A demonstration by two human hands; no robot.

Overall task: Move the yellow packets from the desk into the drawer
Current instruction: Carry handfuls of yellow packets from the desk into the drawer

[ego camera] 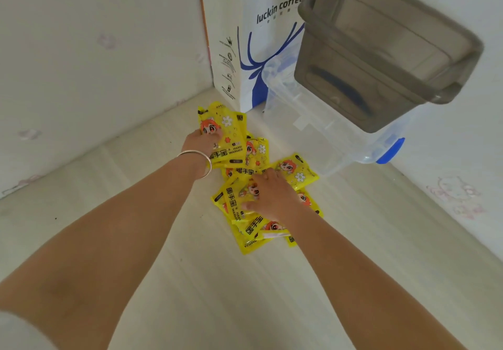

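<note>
Bright, even, soft daylight with only faint shadows. Wide-angle distortion bends the edges. The picture is slightly soft overall, with mild glare on the pale counter [190, 281].

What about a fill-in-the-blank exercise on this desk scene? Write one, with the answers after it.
1. The packets heaped on the desk are coloured ____.
2. The bracelet sits on the wrist of the ____ hand.
3. The paper bag against the wall reads "luckin ____".
4. The right hand rests on the pile, and the grey bin sits on a ____ plastic box.

Answers: yellow; left; coffee; clear
</note>
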